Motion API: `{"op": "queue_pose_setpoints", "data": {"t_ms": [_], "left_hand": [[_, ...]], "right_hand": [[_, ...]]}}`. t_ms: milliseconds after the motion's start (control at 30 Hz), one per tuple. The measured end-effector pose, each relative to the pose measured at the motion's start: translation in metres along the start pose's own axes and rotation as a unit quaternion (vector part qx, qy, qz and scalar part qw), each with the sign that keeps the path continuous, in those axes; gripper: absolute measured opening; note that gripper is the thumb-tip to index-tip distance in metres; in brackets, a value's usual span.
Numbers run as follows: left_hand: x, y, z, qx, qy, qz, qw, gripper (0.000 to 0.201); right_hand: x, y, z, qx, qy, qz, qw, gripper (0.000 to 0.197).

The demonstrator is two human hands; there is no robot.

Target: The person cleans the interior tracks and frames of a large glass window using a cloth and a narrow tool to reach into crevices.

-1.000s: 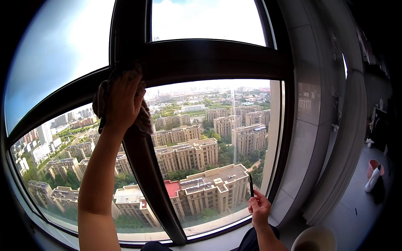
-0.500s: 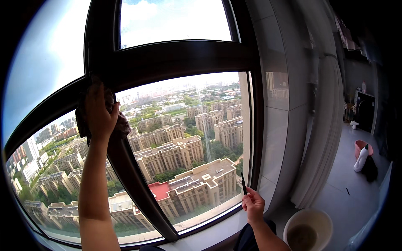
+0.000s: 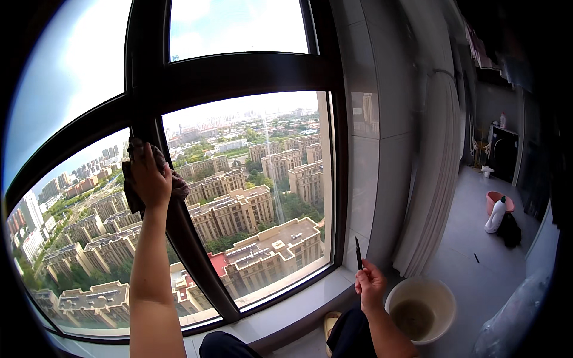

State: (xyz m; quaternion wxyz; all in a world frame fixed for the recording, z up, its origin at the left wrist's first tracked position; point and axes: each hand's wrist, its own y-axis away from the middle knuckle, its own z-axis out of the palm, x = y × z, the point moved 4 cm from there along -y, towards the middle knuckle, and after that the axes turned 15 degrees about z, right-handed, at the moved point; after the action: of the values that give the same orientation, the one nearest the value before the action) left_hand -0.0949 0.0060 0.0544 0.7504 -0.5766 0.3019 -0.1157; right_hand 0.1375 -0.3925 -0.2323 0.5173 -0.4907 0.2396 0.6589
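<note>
A dark, crumpled cloth [image 3: 178,186] is pressed against the upright post [image 3: 190,247] of the brown window frame, below its crossbar. My left hand [image 3: 150,179] grips that cloth from above, fingers pointing up, with part of the cloth spilling out on both sides. Lower down on the right, my right hand [image 3: 371,281] holds a thin, dark, pointed tool [image 3: 359,253] upright between thumb and fingers; its exact kind is unclear. That tool is apart from the glass and the wall.
A cream bucket [image 3: 449,310] with murky water stands on the floor beside my right forearm. Beyond it are a white bottle [image 3: 495,216], a pink basin [image 3: 507,203] and a small dark stick [image 3: 476,258]. A pale curtain [image 3: 431,179] hangs by the tiled wall. Below runs the white sill [image 3: 298,310].
My left hand and the cloth have slid down the post, away from the crossbar. The view has shifted, showing more floor. My right hand still holds the tool, now more upright.
</note>
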Motion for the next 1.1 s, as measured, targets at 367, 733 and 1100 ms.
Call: {"op": "queue_pose_setpoints", "data": {"t_ms": [367,733,1100], "left_hand": [[-0.020,0.002,-0.012,0.004,0.139,0.035,0.990,0.056],[0.120,-0.124,0.012,0.161,0.093,0.180,0.966,0.051],[0.169,-0.237,0.084,0.056,0.118,0.281,0.951,0.042]], "right_hand": [[-0.036,-0.024,0.007,-0.004,-0.027,-0.012,1.000,0.027],[-0.006,-0.179,0.046,0.003,0.104,-0.156,0.982,0.015],[-0.179,-0.331,0.180,-0.040,-0.015,-0.472,0.881,0.018]]}}
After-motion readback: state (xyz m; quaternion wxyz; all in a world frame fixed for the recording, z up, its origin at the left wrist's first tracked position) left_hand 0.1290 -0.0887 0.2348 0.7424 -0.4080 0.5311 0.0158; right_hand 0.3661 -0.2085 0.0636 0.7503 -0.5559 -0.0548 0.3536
